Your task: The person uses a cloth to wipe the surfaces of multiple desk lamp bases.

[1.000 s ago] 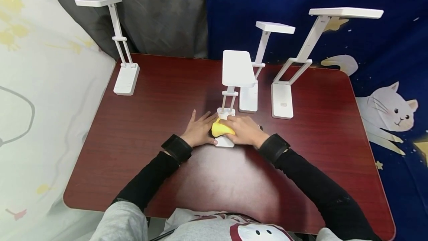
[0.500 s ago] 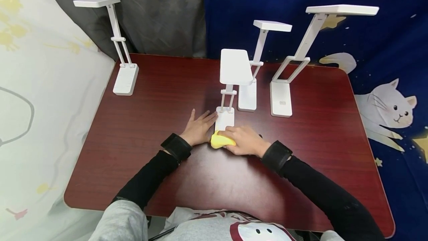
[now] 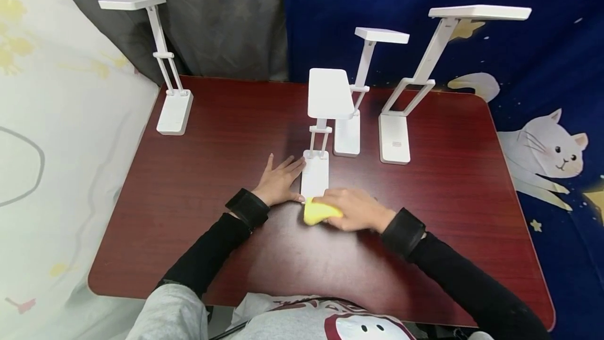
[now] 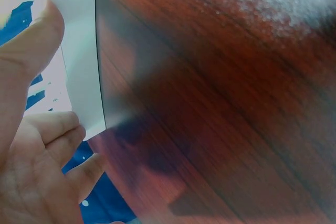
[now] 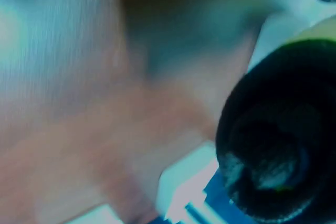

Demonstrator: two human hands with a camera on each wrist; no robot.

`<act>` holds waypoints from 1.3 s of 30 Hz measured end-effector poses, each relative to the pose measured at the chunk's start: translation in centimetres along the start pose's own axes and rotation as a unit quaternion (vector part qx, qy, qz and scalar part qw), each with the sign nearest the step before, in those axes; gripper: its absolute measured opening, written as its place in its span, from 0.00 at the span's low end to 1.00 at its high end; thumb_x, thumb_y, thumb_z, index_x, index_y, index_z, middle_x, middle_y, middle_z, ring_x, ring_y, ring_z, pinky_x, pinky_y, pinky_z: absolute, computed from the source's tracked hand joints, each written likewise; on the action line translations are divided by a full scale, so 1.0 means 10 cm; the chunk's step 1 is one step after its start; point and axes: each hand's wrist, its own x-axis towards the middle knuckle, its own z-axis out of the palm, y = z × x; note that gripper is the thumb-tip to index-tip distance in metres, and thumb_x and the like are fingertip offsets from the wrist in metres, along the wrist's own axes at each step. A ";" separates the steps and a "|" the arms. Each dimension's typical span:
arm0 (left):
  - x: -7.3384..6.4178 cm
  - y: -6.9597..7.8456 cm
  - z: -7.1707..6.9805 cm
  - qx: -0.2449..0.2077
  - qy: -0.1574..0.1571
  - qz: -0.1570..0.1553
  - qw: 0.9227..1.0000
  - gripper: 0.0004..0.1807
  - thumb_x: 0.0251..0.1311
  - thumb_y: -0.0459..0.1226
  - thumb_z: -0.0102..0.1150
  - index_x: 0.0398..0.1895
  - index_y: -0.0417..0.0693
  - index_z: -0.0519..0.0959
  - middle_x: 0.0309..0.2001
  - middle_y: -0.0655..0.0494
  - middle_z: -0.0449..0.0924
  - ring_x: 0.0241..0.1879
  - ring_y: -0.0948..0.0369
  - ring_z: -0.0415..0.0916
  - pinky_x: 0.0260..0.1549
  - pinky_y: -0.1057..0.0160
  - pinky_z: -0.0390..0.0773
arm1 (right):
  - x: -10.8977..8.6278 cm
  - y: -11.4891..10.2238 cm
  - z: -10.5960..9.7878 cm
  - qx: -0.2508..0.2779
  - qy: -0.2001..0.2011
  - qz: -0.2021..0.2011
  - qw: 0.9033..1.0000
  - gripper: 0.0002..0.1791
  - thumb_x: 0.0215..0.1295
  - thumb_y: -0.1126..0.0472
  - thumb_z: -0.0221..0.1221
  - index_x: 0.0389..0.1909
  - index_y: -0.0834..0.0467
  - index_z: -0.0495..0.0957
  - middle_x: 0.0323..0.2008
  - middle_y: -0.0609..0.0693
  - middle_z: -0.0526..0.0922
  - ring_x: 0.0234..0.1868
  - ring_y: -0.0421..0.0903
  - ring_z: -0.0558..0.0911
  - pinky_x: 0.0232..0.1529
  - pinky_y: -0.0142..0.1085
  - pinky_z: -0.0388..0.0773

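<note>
A white folding desk lamp [image 3: 315, 174] stands in the middle of the table, its flat head raised over its base. My left hand [image 3: 278, 181] lies along the left side of that base, fingers straight and spread. In the left wrist view, the thumb and fingertips touch the edge of the lamp base [image 4: 84, 51]. My right hand [image 3: 356, 210] holds a bunched yellow cloth [image 3: 317, 212] at the front end of the base. A large dark round shape [image 5: 273, 129] fills the right of the blurred right wrist view, with a bit of yellow [image 5: 317, 30] behind it.
Two more white lamps, a smaller one [image 3: 346, 135] and a taller one [image 3: 394, 140], stand behind and to the right. Another lamp [image 3: 174, 112] is at the table's back left. The reddish-brown table [image 3: 226, 135] backs onto grey and blue curtains.
My right hand has drawn the yellow cloth along the lamp base toward the front, baring its top, and then slightly right. The left hand stays at the base's side.
</note>
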 end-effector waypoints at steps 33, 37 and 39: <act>0.01 0.01 0.00 -0.020 0.007 0.000 1.000 0.55 0.52 0.57 0.71 0.78 0.45 0.56 0.78 0.54 0.52 0.76 0.54 0.49 0.69 0.35 0.34 | -0.02 0.48 0.06 -0.017 0.025 0.215 0.976 0.29 0.59 0.54 0.62 0.61 0.62 0.76 0.45 0.59 0.84 0.35 0.53 0.82 0.32 0.52 0.79; 0.01 0.02 0.01 -0.016 0.004 0.000 1.000 0.54 0.52 0.57 0.70 0.78 0.45 0.56 0.78 0.54 0.52 0.76 0.54 0.48 0.69 0.34 0.34 | -0.08 0.42 0.08 -0.012 0.022 0.193 0.981 0.28 0.58 0.55 0.62 0.60 0.62 0.77 0.44 0.58 0.84 0.34 0.51 0.81 0.32 0.51 0.79; 0.01 0.02 0.01 -0.014 0.002 -0.001 1.000 0.54 0.52 0.57 0.70 0.78 0.45 0.56 0.78 0.54 0.51 0.76 0.54 0.48 0.69 0.34 0.35 | -0.11 0.39 0.09 -0.011 0.019 0.180 0.983 0.28 0.58 0.55 0.63 0.60 0.61 0.78 0.44 0.57 0.84 0.33 0.50 0.80 0.32 0.50 0.79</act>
